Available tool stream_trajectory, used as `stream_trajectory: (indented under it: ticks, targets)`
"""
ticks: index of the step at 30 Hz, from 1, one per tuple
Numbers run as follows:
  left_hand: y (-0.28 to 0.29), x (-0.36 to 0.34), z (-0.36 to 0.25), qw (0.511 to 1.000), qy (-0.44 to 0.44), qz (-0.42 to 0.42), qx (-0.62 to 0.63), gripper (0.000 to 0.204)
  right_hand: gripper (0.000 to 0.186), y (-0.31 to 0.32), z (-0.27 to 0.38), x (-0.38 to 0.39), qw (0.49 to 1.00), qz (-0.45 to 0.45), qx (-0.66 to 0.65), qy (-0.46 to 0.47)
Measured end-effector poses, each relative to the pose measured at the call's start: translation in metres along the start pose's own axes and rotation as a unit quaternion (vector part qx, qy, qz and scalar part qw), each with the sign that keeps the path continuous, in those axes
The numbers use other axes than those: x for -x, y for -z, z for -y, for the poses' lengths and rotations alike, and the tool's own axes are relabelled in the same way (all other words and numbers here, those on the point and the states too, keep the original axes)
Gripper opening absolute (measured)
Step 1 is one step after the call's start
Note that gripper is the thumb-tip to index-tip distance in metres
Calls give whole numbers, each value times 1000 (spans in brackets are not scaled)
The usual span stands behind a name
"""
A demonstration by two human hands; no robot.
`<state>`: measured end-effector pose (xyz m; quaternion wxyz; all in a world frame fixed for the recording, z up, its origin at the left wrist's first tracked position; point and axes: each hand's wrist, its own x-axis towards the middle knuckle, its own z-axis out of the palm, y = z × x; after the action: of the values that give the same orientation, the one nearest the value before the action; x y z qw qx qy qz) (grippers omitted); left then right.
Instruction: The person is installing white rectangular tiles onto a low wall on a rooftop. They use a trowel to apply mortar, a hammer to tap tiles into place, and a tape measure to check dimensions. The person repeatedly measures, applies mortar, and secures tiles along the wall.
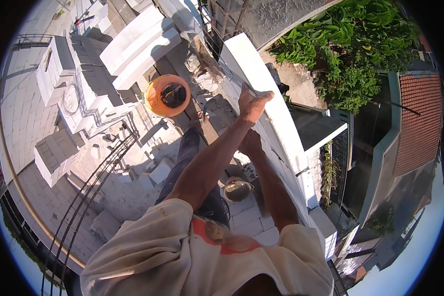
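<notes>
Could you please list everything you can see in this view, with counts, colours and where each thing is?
white block wall: one, white, running from top centre down to the right, under both hands
orange bucket: one, orange with dark contents, on the floor left of the wall
grey bucket: one, grey, on the floor at the foot of the wall, between the forearms
stacked white blocks: several stacks, white, upper left on the paved floor
rebar cage: one, dark, lying across the floor at lower left
red tiled roof: one, red, far right below
green plants: a patch, green, upper right
left hand: flat on the wall's top edge
right hand: against the wall's face, below the left hand
</notes>
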<state>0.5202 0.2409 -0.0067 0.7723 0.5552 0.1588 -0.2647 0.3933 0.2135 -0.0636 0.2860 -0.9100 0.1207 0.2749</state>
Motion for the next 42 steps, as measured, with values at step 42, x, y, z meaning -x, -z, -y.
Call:
stream_trajectory:
  ticks: [42]
  targets:
    - [21,-35,70,979,29,64,192,63,47,151,33,113,827,-76,-553,57]
